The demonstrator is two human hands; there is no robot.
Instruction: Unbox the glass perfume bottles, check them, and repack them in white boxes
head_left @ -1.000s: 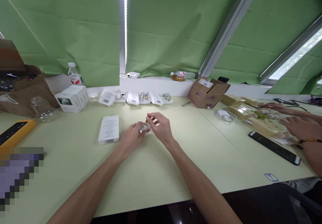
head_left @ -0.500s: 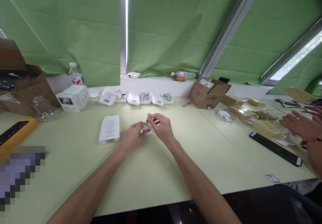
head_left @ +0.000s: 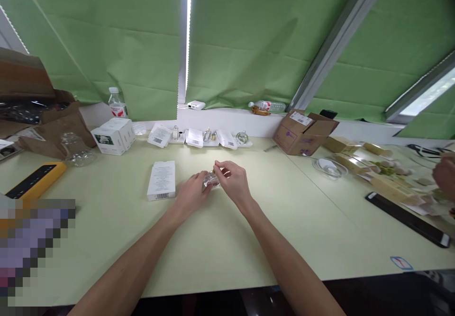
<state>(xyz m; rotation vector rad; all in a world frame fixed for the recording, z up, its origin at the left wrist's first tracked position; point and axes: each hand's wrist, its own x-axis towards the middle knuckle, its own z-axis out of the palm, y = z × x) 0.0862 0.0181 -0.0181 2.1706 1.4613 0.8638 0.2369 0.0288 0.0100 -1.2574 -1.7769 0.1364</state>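
Observation:
My left hand [head_left: 194, 190] is closed around a small clear glass bottle [head_left: 210, 179], tilted over the table. My right hand [head_left: 232, 178] pinches the gold-coloured top of that bottle between thumb and fingertips. Fingers cover much of the bottle, so its full shape is hidden. Just left of my hands, a white printed box [head_left: 161, 181] lies on the table, its barcode end facing me.
Along the back stand open white packs [head_left: 195, 137] with small glass bottles. A cardboard box [head_left: 302, 133] and a coiled white cable [head_left: 330, 168] are to the right. White cartons [head_left: 113, 137] and a yellow-black device [head_left: 37, 181] are left. Another person's hand [head_left: 444, 174] shows far right.
The whole view has shifted, so things on the table appear farther right. Both my hands keep their hold on the bottle. The other person's hand has moved toward the right edge.

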